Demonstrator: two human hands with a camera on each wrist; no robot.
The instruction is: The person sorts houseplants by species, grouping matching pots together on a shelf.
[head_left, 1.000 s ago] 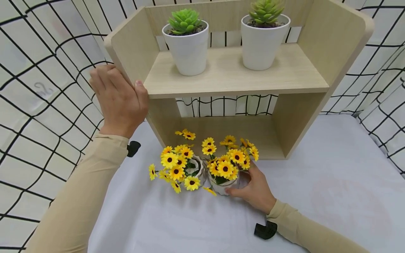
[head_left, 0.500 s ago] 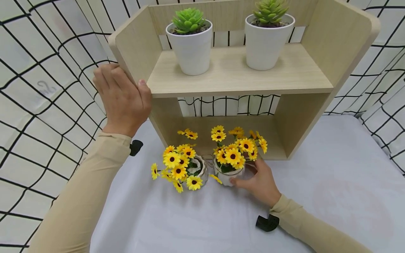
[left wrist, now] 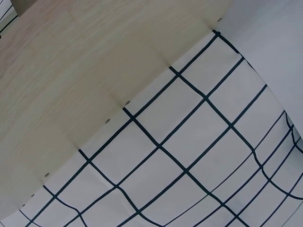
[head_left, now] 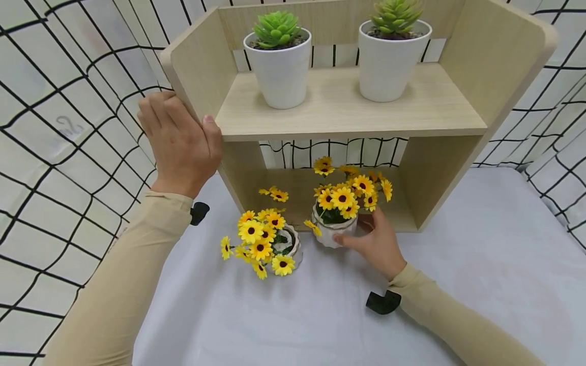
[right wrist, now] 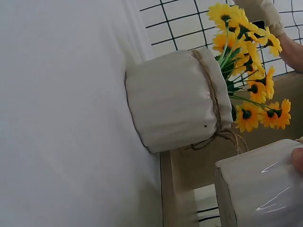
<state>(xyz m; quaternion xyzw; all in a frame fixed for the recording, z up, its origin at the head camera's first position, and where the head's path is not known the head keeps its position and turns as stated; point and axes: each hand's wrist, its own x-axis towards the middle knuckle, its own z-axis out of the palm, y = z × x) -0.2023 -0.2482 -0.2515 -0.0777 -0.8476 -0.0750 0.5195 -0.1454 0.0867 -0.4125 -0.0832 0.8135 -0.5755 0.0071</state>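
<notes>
In the head view my right hand (head_left: pixel 377 244) grips a white flower pot (head_left: pixel 335 235) of artificial yellow sunflowers, fingers on its right side and thumb at the front. The right wrist view shows this pot (right wrist: pixel 265 189) raised off the cloth. A second flower pot (head_left: pixel 293 248) of yellow sunflowers, with twine round its neck (right wrist: pixel 208 78), stands on the cloth to the left. My left hand (head_left: pixel 180 140) holds the left side panel of a pale wooden shelf (head_left: pixel 348 119), thumb at the front edge; its other fingers are partly hidden.
Two white pots with green succulents, a left one (head_left: pixel 281 76) and a right one (head_left: pixel 389 66), stand on the upper board. Black wire grid panels (head_left: pixel 59 147) surround the shelf. White cloth (head_left: pixel 274 325) covers the table.
My right hand has lifted the flower pot and carried it forward, toward the shelf's lower compartment and away from the other sunflower pot. The left hand keeps its place on the panel.
</notes>
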